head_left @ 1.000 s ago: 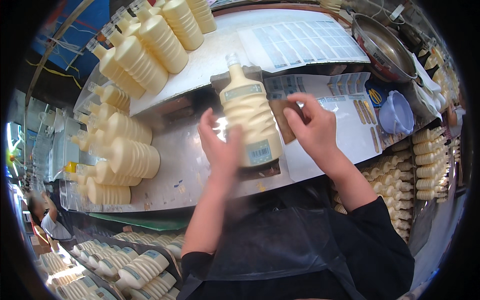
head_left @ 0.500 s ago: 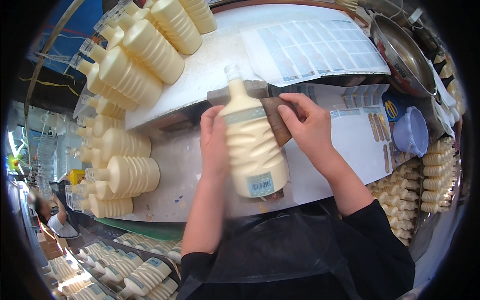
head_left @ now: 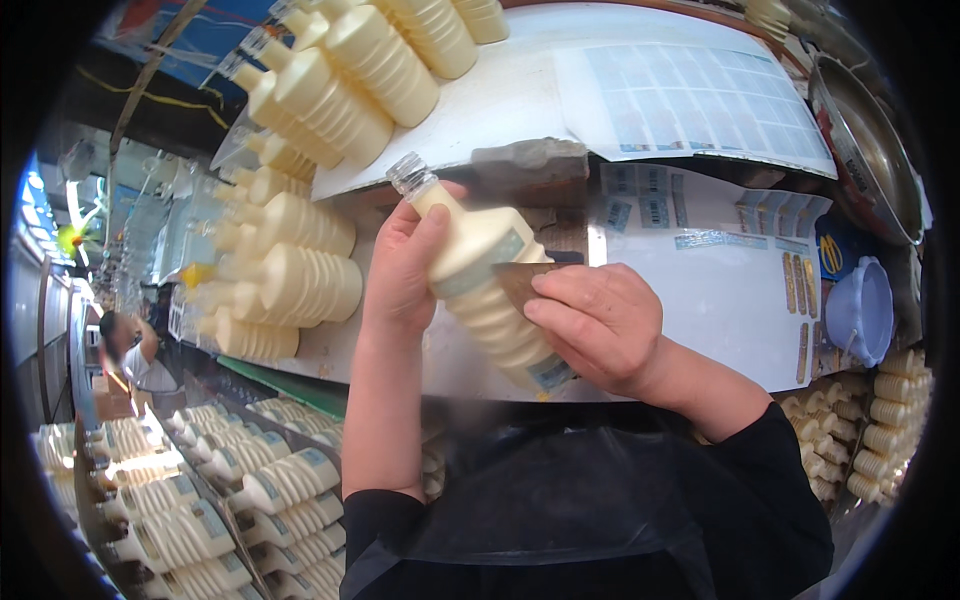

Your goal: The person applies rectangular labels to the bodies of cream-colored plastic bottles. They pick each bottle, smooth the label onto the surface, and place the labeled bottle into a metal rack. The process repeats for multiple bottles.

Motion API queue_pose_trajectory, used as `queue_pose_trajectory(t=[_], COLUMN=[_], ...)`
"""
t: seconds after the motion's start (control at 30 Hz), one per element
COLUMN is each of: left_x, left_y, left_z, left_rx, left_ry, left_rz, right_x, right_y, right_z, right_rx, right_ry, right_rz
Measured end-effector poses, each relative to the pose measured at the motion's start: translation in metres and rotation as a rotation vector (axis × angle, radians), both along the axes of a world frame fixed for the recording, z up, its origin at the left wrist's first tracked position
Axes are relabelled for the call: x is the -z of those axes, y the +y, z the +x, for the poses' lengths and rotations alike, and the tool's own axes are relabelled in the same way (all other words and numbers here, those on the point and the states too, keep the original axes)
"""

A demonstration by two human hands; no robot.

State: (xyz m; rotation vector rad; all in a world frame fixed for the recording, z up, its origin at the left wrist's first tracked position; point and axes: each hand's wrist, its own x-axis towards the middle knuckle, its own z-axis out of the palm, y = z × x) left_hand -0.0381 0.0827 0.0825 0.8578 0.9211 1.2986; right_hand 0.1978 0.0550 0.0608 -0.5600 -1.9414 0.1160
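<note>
My left hand (head_left: 405,275) wraps the cream ribbed bottle (head_left: 480,285) near its neck, above the bench (head_left: 700,320); my right hand (head_left: 600,325) presses its label. It looks full, heavy, slippery; ribs suit gripping.

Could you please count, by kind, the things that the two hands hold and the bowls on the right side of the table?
Cream ribbed bottle, in the left hand: 1
Brown flat piece, in the right hand: 1
Pale purple plastic bowl: 1
Metal bowl: 1
Total: 4
</note>
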Motion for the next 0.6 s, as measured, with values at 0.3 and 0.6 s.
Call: queue_pose_trajectory(t=[0.3, 0.6], left_x=[-0.003, 0.0], left_y=[-0.035, -0.083], left_z=[0.009, 0.002], left_rx=[-0.401, -0.426], left_ry=[-0.005, 0.175], left_rz=[-0.005, 0.102], right_x=[-0.015, -0.023], right_y=[-0.034, -0.017], right_z=[-0.062, -0.042], right_rx=[-0.027, -0.001], right_ry=[-0.145, 0.133], right_rz=[0.285, -0.545])
